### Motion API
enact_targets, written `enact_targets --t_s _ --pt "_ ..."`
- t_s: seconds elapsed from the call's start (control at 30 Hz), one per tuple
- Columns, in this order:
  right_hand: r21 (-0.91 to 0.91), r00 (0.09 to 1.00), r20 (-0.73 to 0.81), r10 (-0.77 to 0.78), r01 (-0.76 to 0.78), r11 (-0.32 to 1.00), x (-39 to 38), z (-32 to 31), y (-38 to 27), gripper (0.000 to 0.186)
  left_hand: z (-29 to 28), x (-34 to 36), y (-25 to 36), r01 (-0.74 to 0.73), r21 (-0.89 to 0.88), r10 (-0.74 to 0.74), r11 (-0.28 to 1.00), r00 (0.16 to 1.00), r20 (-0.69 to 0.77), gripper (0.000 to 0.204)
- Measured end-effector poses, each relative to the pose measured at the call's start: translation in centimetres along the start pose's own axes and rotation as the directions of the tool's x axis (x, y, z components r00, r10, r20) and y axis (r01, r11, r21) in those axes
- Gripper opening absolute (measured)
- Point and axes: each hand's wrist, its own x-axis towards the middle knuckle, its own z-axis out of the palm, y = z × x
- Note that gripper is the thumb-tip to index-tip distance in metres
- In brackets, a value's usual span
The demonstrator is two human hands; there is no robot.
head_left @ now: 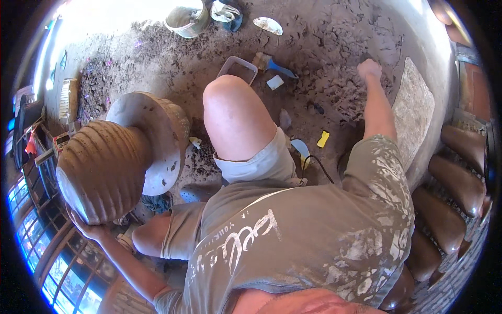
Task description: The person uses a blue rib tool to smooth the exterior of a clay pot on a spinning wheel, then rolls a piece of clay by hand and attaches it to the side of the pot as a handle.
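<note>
A large ribbed clay pot [104, 162] stands at the left on a round wheel head [170, 152]. My left hand [88, 226] lies along the pot's rounded side, its fingers stretched against the clay and partly hidden by it. Far to the right, my right arm reaches out over a spread of wet, lumpy clay [345, 78]. There my right hand [369, 69] is closed, its knuckles up and its fingertips out of sight; whatever it grips cannot be made out.
Ahead lie a bucket [185, 22], a cloth [225, 11], a shallow tray [240, 67], a blue-handled brush [277, 68], a white block [274, 82] and a yellow sponge [323, 138]. A pale flat slab [414, 110] is at the right, near several brown clay vessels [439, 220].
</note>
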Motion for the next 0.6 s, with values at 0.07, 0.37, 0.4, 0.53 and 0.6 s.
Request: enact_targets --t_s 0.07,0.37,0.4,0.53,0.6 --pt "-0.077 1.0 0.022 0.009 -0.007 0.997 -0.8 1.4 0.0 0.045 2.1 1.1 -1.0 0.019 -0.019 -0.019 1.0 1.0 0.002 0.064" --pt "-0.021 0.998 0.06 -0.033 0.035 0.999 -0.3 0.0 -0.1 0.041 -0.7 -1.2 0.4 -0.02 0.079 0.025 0.997 0.997 -0.067 0.064" --pt "-0.033 0.999 0.029 -0.026 0.027 0.999 0.0 0.3 -0.4 0.042 -0.9 -0.9 0.0 -0.017 0.073 0.022 0.997 0.998 -0.062 0.064" --pt "-0.012 0.997 -0.051 0.056 -0.057 0.998 -0.1 3.8 1.4 0.047 3.3 0.0 0.3 -0.032 0.055 0.034 0.998 0.999 -0.023 0.065" --pt "0.023 1.0 -0.017 -0.016 0.017 1.0 -0.3 3.4 2.5 0.052 3.6 0.3 0.0 -0.031 0.056 0.033 0.998 0.998 -0.046 0.065"
